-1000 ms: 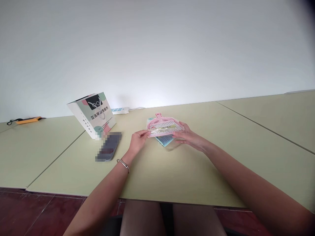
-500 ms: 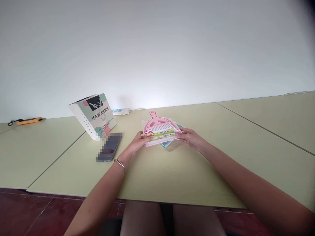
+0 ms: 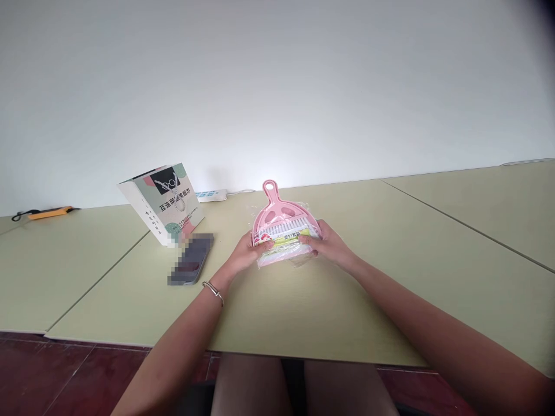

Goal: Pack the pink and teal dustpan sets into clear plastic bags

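A pink dustpan and brush set [image 3: 282, 212] in a clear plastic wrapper is held between my two hands, its looped handle pointing toward the wall. White bristles and a green and yellow label show on its front. My left hand [image 3: 247, 253] grips the left side, thumb on the label. On the right side my right hand [image 3: 328, 245] is closed round the edge, its thumb also across the label. The fingers behind the pack are hidden. Loose clear film sticks out below and at the sides.
A phone [image 3: 193, 260], partly pixelated, lies left of my left hand. Behind it a paper gift bag [image 3: 173, 199] leans tilted. A white power strip [image 3: 212, 196] lies by the wall, and an orange object [image 3: 52, 213] with a black cord lies far left. The table [image 3: 312, 315] has panel seams.
The dustpan set has tipped up so its face and handle show more. Both thumbs have moved inward over the label. The blue-green piece seen behind it is now hidden.
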`<action>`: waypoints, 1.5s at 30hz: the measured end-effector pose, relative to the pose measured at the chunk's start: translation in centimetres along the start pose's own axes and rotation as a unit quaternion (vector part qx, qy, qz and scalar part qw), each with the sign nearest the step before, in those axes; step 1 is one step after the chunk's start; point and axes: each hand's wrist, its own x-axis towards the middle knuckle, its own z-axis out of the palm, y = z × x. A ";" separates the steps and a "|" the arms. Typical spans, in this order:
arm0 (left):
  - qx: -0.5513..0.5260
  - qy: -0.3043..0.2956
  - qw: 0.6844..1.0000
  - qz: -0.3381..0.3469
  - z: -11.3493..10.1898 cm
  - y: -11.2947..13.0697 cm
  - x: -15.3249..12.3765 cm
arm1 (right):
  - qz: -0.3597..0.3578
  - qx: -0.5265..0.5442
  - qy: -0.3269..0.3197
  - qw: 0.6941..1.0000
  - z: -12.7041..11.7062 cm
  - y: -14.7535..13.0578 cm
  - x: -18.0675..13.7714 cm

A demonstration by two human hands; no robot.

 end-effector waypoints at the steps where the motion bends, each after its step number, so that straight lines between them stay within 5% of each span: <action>1: -0.009 -0.004 1.000 -0.001 0.0 0.0 0.0 | -0.002 0.003 0.001 1.000 0.0 -0.1 0.0; 10: -0.017 -0.024 0.999 -0.033 -0.1 0.5 -0.2 | -0.016 0.035 -0.021 0.999 -0.4 -0.1 0.2; 19: -0.114 0.105 0.986 -0.065 -0.3 1.4 -0.3 | -0.007 0.000 -0.081 0.997 0.0 -0.1 -0.1; 22: -0.179 0.112 0.977 -0.032 -0.1 1.2 -0.1 | -0.127 -0.117 0.033 0.984 0.2 -0.4 -0.6; 24: -0.195 0.118 0.974 -0.001 0.0 0.9 0.1 | -0.241 -0.188 0.111 0.945 0.2 -1.0 -1.2; 27: -0.191 0.155 0.969 0.023 0.0 0.4 0.4 | -0.309 -0.218 0.109 0.919 0.2 -1.9 -2.0; 34: -0.138 0.257 0.956 0.020 -0.4 -0.3 0.7 | -0.034 -0.030 -0.016 0.999 0.9 -0.9 -0.9; 39: -0.108 0.160 0.981 0.006 0.1 0.2 0.1 | 0.090 0.256 0.007 0.963 1.5 0.0 -0.2; 42: -0.098 0.082 0.992 -0.011 0.3 0.5 0.0 | 0.103 0.308 0.047 0.945 1.6 -0.1 -0.2; 45: -0.077 0.093 0.993 0.003 0.1 0.3 0.3 | 0.091 0.316 0.092 0.940 1.5 -0.2 -0.1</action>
